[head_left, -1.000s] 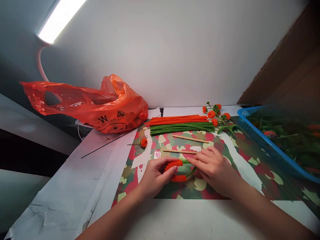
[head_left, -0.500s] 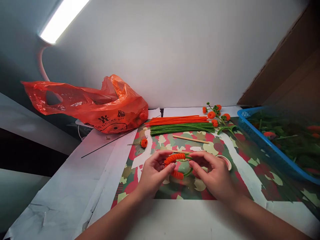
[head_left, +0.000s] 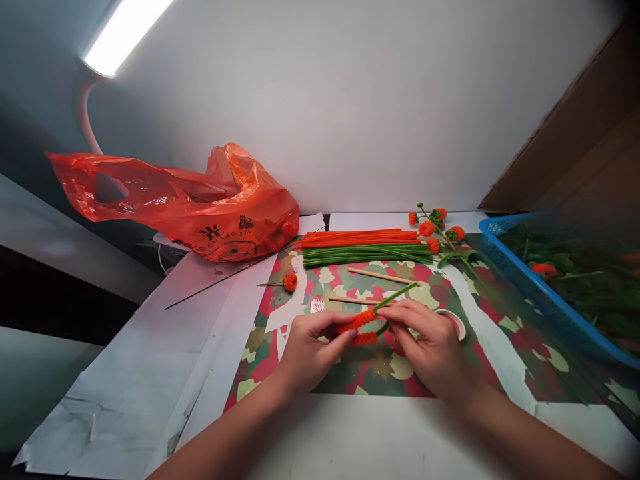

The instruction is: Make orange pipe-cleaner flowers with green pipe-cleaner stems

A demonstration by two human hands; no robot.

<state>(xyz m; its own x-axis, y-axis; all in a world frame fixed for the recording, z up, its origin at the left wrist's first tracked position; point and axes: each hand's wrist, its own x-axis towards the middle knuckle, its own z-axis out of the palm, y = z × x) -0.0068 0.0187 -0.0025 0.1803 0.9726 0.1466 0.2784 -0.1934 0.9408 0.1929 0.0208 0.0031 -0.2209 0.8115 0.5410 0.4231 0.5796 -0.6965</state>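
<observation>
Between my hands is a coiled orange pipe cleaner (head_left: 365,319), bent into a curve, with a green pipe cleaner (head_left: 396,295) running out of its coils. My left hand (head_left: 316,347) pinches the orange coils between thumb and fingers. Closed around the green part by the end of the coils is my right hand (head_left: 425,340); one green end sticks up and to the right past its fingertips. Just beyond the hands lie two thin wooden sticks (head_left: 383,275). A roll of tape (head_left: 454,323) sits partly hidden behind my right hand.
Orange pipe cleaners (head_left: 360,238) and green pipe cleaners (head_left: 367,255) lie in bundles at the back of the patterned mat (head_left: 380,380). A finished orange flower sprig (head_left: 435,230) rests beside them. An orange plastic bag (head_left: 190,207) stands left, a blue basket (head_left: 555,290) right. One small orange flower (head_left: 289,282) lies left.
The green end has swung out and now points up to the right. My right hand has shifted its pinch on the green part. Another stretch of the nearer stick shows.
</observation>
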